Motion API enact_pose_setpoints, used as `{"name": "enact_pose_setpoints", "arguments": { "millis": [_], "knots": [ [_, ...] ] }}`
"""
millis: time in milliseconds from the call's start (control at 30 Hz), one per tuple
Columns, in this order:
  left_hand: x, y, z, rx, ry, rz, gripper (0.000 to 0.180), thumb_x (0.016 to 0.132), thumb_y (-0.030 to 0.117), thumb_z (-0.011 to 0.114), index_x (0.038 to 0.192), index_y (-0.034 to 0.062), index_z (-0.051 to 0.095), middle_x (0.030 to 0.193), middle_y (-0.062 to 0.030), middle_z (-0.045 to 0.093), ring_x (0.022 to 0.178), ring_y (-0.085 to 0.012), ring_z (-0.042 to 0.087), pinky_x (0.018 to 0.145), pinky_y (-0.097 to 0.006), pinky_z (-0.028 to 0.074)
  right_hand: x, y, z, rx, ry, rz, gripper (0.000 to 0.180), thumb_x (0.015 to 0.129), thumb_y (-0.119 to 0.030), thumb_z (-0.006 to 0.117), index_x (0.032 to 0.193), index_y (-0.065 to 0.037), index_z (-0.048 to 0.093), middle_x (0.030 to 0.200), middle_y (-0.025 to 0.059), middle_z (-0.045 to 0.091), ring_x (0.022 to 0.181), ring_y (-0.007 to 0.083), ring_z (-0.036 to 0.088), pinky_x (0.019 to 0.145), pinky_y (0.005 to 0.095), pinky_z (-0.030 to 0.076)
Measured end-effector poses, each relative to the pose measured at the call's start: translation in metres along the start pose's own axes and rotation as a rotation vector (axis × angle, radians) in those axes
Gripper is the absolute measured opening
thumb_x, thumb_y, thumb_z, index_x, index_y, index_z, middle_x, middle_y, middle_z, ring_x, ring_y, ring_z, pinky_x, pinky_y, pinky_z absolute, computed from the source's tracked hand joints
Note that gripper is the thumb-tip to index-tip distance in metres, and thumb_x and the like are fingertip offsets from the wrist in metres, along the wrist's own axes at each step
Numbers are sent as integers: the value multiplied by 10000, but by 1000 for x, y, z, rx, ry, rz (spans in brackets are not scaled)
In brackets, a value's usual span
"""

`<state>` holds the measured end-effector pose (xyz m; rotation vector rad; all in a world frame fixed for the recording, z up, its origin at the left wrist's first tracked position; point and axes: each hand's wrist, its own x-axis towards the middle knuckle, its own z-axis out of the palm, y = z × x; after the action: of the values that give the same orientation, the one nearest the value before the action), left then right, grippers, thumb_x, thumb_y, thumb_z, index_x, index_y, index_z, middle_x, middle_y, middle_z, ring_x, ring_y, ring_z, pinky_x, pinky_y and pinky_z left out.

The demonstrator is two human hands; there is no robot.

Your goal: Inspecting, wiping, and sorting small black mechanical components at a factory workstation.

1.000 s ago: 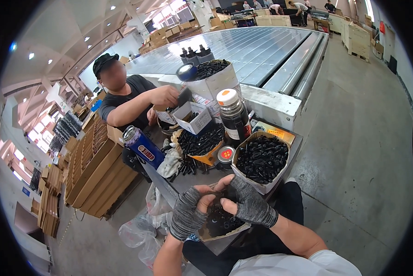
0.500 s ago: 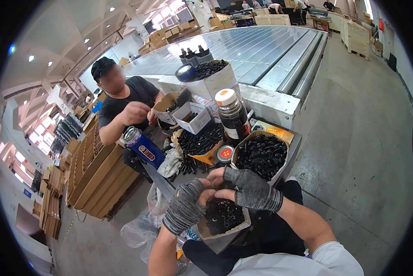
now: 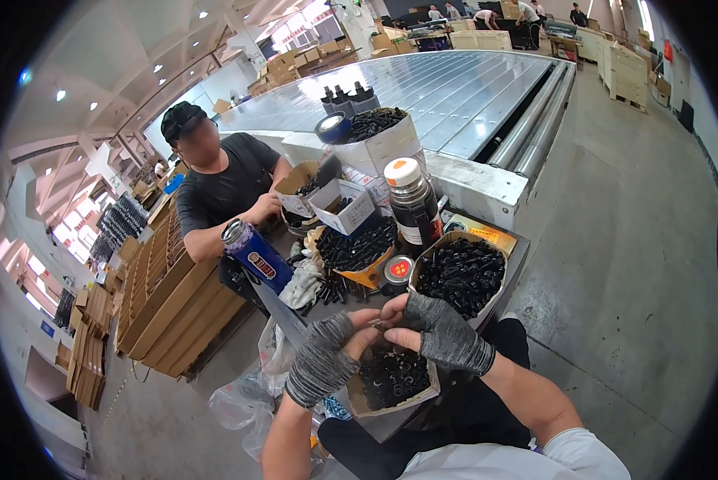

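My left hand and my right hand, both in grey fingerless gloves, meet fingertip to fingertip. Each is closed in a pinch; whatever lies between the fingers is too small to make out. Just below them sits an open carton holding small black rings. Beyond my right hand, another open box is filled with short black plastic parts. A small round tin with a red-marked lid stands past my fingertips, beside a box of longer black parts.
A steel thermos with a white cap and a blue can stand on the bench. White gloves lie between boxes. Across from me sits a co-worker. Behind is a large metal roller table; stacked cardboard stands left.
My fingertips have come closer together over the carton. The co-worker's raised hand has dropped to the boxes. The whole view has shifted slightly.
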<state>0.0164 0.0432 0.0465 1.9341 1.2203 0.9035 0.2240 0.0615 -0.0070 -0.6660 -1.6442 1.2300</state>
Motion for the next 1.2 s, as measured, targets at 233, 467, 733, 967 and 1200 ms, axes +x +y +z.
{"name": "enact_pose_setpoints", "arguments": {
  "millis": [233,467,733,967,1200],
  "knots": [
    [-5,-6,2,127,-32,77,179,941,44,654,1113,5,689,897,-50,707,838,-115,658,761,-275,534,-4,12,13,100,49,-12,271,897,-28,695,1129,-15,555,1059,90,643,1027,165,654,907,311,535],
    [-12,-12,12,211,58,62,156,927,76,656,1062,2,682,889,-91,708,817,-171,681,745,-305,536,-16,-8,16,-493,248,-348,375,829,-53,729,1168,-26,572,1145,144,608,1036,306,643,886,382,524],
    [-7,3,14,556,29,209,90,881,84,680,968,63,689,815,-147,671,776,-322,671,684,-378,526,-52,3,31,-413,168,-442,357,825,-93,748,1151,-69,603,1200,123,617,1030,305,639,879,388,518],
    [51,25,20,536,75,268,83,875,40,680,958,36,680,803,-111,660,736,-242,657,675,-327,499,-71,16,29,-361,-15,-578,336,821,-54,710,1141,-87,610,1140,96,647,884,257,683,733,348,550],
    [106,3,52,598,-26,274,97,894,54,664,986,27,683,816,-141,673,725,-273,664,680,-347,521,-82,22,14,-149,175,-751,243,845,-48,675,1078,-52,605,1053,139,646,723,296,645,612,389,513]
  ]
}}
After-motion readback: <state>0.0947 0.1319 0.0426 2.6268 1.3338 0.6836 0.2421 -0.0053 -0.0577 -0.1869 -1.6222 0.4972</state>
